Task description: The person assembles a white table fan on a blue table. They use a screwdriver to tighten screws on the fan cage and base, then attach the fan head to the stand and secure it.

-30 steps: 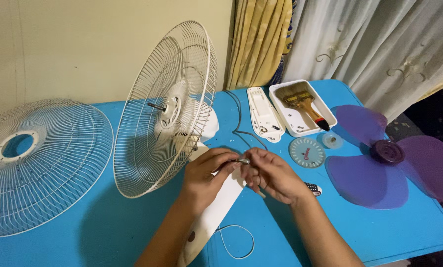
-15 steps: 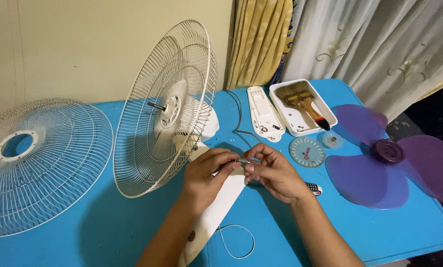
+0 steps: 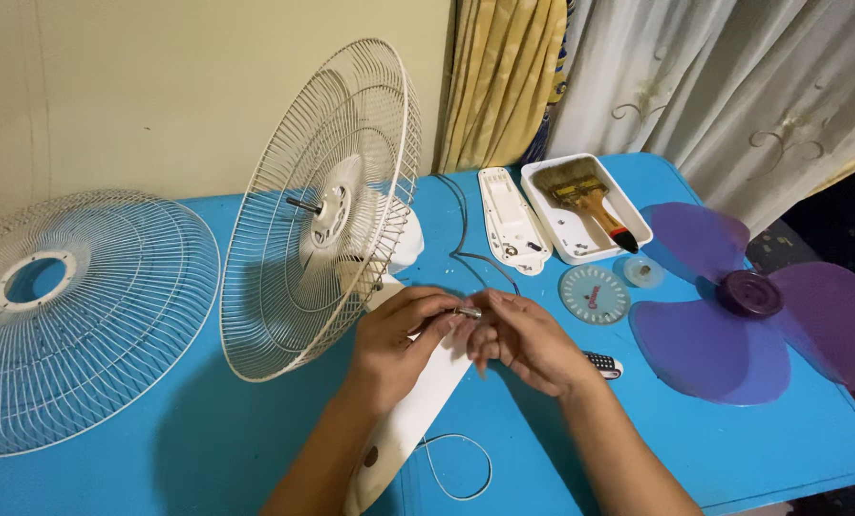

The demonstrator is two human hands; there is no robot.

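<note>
From the head camera we see our left hand (image 3: 389, 344) and right hand (image 3: 528, 339) meet over the blue desk (image 3: 208, 430). Our left fingers (image 3: 437, 311) pinch a small shiny metal part (image 3: 469, 311), and our right fingers touch its other end, a bit blurry. It sits just above the white fan stand (image 3: 418, 401), beside the fan cage (image 3: 318, 210). We think we are working this little part; the next move needs a steady, careful grip.
</note>
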